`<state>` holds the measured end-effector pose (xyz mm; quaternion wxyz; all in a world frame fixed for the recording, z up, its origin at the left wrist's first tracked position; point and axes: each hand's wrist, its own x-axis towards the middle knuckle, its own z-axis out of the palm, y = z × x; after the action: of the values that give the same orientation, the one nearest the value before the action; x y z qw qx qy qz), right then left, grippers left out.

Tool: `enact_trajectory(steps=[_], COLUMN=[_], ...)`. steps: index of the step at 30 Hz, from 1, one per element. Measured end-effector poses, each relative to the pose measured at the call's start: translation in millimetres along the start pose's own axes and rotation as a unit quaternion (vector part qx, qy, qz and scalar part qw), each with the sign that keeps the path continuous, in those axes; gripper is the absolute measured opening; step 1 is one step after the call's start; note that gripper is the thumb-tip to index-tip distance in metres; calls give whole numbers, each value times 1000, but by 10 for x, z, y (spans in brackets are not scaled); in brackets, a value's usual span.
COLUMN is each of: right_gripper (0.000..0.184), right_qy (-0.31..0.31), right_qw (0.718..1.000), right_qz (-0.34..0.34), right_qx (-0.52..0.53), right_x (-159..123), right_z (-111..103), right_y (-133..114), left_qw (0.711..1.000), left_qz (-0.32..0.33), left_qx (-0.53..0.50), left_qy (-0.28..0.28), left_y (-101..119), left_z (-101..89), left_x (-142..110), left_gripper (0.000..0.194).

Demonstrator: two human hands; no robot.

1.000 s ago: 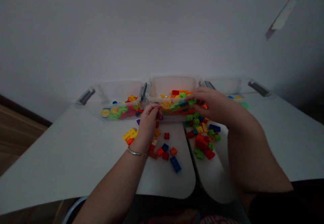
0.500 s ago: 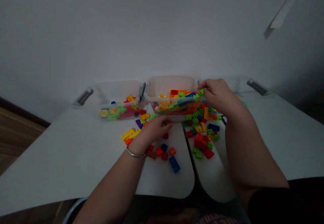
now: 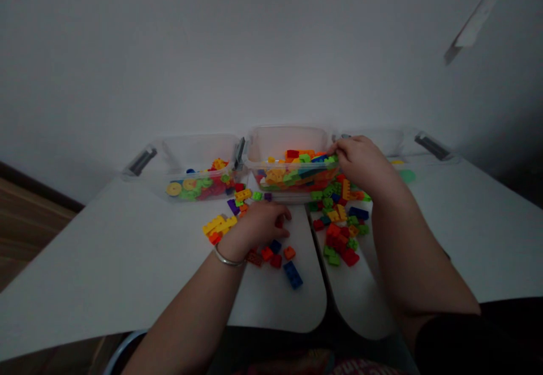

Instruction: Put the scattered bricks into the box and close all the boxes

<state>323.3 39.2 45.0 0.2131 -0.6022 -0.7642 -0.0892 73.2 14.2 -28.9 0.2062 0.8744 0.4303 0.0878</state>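
Head view: right hand point(image 3: 360, 163) at the right end of the middle clear plastic bin point(image 3: 288, 137), fingertips point(image 3: 335, 151) drawn together over its heaped toy bricks point(image 3: 297, 174). Cannot tell whether a brick is held. Bin's long axis runs side to side, extending left from the grip; right hand is the nearer. Left hand point(image 3: 263, 225), metal bangle point(image 3: 229, 262) at wrist, fingers curled low over a red brick point(image 3: 279, 222) on the white table point(image 3: 85, 262); hold unclear. Around it: yellow bricks point(image 3: 218, 225) to its left, long blue brick point(image 3: 292, 275) below. Red-and-green brick pile point(image 3: 337, 233) lies below the right hand.
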Motion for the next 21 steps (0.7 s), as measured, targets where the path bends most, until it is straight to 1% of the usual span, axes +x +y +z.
enact_trajectory(steps=[2, 6, 10, 12, 15, 17, 19, 21], right_gripper=[38, 40, 41, 42, 41, 40, 38, 36], right_qy=[-13, -30, -49, -60, -59, -32, 4, 30], right_qw=[1000, 999, 998, 997, 998, 999, 1000, 999], right_qz=[7, -6, -10, -12, 4, 18, 18, -3], right_qx=[-3, -16, -34, -36, -26, -17, -1, 24], right_x=[3, -2, -17, -23, -31, -42, -60, -86], right_z=[-7, -28, -57, -77, -116, -147, -175, -195], right_y=[-17, -57, -91, -105, -133, -165, -211, -271], left_qw=[1000, 1000, 1000, 1000, 996, 986, 969, 944], left_qz=[1, 10, 14, 15, 3, -4, -6, -10], left_qx=[17, 28, 18, 2, -58, -128, -211, -296], left_qy=[-5, -2, 7, 21, 66, 103, 128, 143], left_y=[4, -8, -18, -22, -28, -25, -12, 10], left_z=[10, 37, 43, 44, 57, 71, 78, 72], left_x=[-8, -14, 5, 23, 53, 71, 87, 100], left_gripper=[30, 29, 23, 19, 14, 11, 7, 7])
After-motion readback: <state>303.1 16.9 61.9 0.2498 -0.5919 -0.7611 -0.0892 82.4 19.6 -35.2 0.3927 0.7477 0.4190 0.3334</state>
